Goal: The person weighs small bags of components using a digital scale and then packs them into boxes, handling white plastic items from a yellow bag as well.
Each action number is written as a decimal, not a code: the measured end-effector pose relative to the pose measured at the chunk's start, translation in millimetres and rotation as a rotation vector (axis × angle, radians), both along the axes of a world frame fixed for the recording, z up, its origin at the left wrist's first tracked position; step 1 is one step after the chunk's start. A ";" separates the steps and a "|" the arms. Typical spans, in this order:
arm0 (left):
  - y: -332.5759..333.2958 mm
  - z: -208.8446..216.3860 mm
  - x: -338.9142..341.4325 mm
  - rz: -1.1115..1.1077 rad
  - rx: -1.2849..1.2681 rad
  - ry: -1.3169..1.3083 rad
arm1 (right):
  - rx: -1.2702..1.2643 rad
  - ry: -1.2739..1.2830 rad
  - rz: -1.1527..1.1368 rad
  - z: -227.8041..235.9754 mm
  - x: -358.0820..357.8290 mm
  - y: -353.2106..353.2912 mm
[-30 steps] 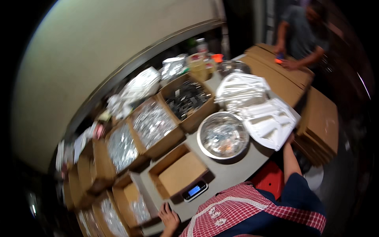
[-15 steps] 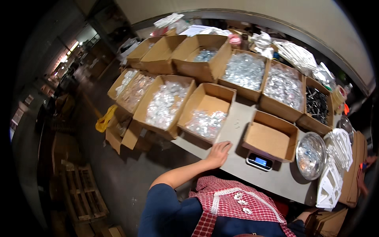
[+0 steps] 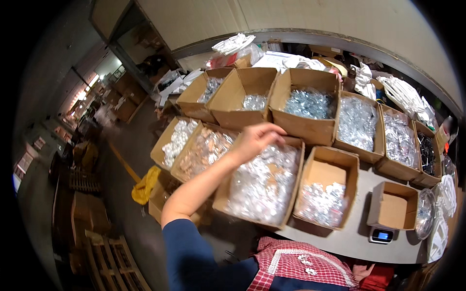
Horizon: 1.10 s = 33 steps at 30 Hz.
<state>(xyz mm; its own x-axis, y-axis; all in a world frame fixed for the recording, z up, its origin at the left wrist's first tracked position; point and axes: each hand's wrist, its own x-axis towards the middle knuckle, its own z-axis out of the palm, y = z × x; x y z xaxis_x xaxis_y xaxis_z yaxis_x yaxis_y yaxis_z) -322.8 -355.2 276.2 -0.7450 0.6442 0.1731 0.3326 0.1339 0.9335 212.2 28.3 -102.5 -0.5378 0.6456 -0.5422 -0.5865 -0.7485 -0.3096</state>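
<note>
While the left hand (image 3: 259,141) is over the far end of a brown cardboard carton (image 3: 295,180) on the smooth grey table (image 3: 405,250) in the head view, its fingers are loosely bent and blurred at the tips, so whether they hold anything cannot be told. Deep, oblong and open-topped, the carton runs lengthwise away from the person, leaning slightly right, and is heaped with crinkly, glossy clear packets (image 3: 264,191). The right hand (image 3: 361,272) shows only partly beside the checked apron (image 3: 301,262), its fingers unreadable.
</note>
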 end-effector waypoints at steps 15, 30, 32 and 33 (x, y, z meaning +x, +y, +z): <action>-236.0 -81.8 -532.1 0.907 -0.644 0.181 | 0.485 -1.312 -0.165 91.5 -192.8 -146.5; -147.0 -27.8 -503.0 0.869 -0.308 0.734 | 0.433 -2.014 -0.144 54.2 -151.1 -134.5; -98.1 -8.7 -476.1 0.472 -0.011 0.989 | 0.454 -1.987 -0.172 52.8 -144.4 -133.5; -78.1 -10.9 -456.6 0.310 0.031 0.873 | 0.416 -1.965 -0.141 67.0 -173.4 -142.0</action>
<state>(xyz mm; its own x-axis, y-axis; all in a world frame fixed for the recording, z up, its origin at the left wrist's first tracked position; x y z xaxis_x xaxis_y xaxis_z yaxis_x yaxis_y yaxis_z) -779.5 -433.3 265.3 -0.4807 0.4235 0.7678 0.8730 0.3138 0.3735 38.8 -113.8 -35.5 0.5415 0.8391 -0.0512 0.6632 -0.4639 -0.5873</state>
